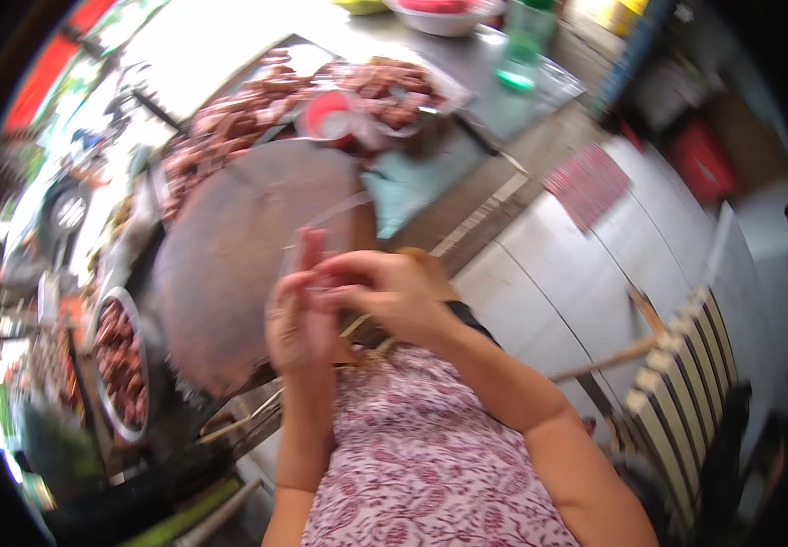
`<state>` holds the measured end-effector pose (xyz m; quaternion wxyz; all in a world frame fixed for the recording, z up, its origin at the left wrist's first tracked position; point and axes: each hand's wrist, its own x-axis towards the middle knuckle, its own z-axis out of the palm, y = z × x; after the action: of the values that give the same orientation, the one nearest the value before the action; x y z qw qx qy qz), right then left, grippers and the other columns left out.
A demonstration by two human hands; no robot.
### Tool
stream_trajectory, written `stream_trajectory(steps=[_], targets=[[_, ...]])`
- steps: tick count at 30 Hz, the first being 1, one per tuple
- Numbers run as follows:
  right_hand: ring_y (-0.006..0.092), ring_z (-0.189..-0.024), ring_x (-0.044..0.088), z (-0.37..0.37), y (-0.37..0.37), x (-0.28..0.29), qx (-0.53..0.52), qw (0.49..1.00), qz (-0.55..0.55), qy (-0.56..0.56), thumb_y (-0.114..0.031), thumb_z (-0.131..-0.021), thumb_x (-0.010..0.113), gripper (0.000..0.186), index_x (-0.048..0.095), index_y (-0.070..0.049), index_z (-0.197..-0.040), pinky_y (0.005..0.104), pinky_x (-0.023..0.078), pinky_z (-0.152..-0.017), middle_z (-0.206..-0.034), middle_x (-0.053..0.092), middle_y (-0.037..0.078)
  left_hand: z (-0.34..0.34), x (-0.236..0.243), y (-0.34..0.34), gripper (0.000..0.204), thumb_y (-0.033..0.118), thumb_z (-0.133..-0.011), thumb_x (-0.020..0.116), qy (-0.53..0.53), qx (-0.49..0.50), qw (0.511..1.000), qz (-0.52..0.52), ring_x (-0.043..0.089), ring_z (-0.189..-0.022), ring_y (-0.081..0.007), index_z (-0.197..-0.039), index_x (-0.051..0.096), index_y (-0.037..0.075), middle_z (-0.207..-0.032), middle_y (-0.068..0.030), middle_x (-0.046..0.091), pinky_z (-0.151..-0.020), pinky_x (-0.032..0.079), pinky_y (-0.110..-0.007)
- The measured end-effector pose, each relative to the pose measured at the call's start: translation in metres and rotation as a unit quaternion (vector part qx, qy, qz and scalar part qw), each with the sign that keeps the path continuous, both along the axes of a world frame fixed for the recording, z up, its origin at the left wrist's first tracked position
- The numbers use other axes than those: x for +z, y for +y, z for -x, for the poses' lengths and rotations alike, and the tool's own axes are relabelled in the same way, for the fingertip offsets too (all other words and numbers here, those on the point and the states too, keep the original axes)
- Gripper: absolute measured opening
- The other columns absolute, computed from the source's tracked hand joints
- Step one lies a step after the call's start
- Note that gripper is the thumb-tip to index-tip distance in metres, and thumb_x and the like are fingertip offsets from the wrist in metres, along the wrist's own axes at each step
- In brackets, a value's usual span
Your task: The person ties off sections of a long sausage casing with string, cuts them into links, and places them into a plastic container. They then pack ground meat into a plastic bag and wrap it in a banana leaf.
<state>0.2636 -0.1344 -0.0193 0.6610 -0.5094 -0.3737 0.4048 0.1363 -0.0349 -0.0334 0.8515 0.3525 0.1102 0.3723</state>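
My left hand (295,319) is raised near the front edge of a round wooden chopping block (230,246), its fingers pointing upward. My right hand (380,287) meets it, thumb and fingers closed at the left fingers. Between and above them is a thin, blurred translucent thing (334,208), apparently clear plastic, held by both hands. Cut meat lies behind the block on a tray (239,109) and in a white dish (403,96), with a red-and-white container (328,117) between. A white basin of meat pieces (120,365) stands left of the block.
A green bottle (519,55) and a white bowl with something red (439,18) stand at the back of the counter (462,210). On the tiled floor (540,301) at right are a patterned mat (585,182), a slatted chair (681,383) and a red object (699,159). A vehicle wheel (70,210) shows at left.
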Motion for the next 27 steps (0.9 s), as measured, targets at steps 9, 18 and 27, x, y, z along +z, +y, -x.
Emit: stream_trajectory(steps=[9,18,27], targets=[[0.0115,-0.078,0.064,0.028,0.009,-0.032,0.013,0.987,-0.046,0.151,-0.003,-0.087,0.069,0.011,0.072,0.006,-0.092,0.0289,0.052,-0.071,-0.080,0.071,0.008,0.020,-0.013,0.010,0.017,0.016,-0.101,0.062,-0.009,0.015,0.999,0.042,0.027,-0.151,-0.0387,-0.102,0.071,0.002,-0.160,-0.0247,0.032,-0.120,0.037,-0.047],[0.0149,-0.082,0.066,-0.008,-0.013,-0.033,-0.009,0.996,0.040,0.082,-0.003,-0.087,0.069,0.009,0.070,0.005,-0.091,0.0307,0.053,-0.076,-0.082,0.069,0.009,0.010,-0.015,0.002,0.017,0.016,-0.102,0.061,-0.061,-0.052,0.988,0.132,0.050,-0.100,-0.0215,-0.103,0.064,0.000,-0.116,-0.0129,0.057,-0.084,0.049,-0.032],[0.0302,-0.106,0.061,-0.025,-0.009,-0.024,-0.207,0.883,-0.134,-0.400,-0.008,-0.086,0.067,0.015,0.060,-0.003,-0.098,0.0420,0.047,-0.095,-0.103,0.064,0.011,-0.002,0.013,-0.007,0.029,0.029,-0.109,0.049,0.149,-0.076,0.983,0.080,0.043,-0.066,-0.0138,-0.102,0.060,0.003,-0.080,-0.0042,0.053,-0.061,0.040,-0.027]])
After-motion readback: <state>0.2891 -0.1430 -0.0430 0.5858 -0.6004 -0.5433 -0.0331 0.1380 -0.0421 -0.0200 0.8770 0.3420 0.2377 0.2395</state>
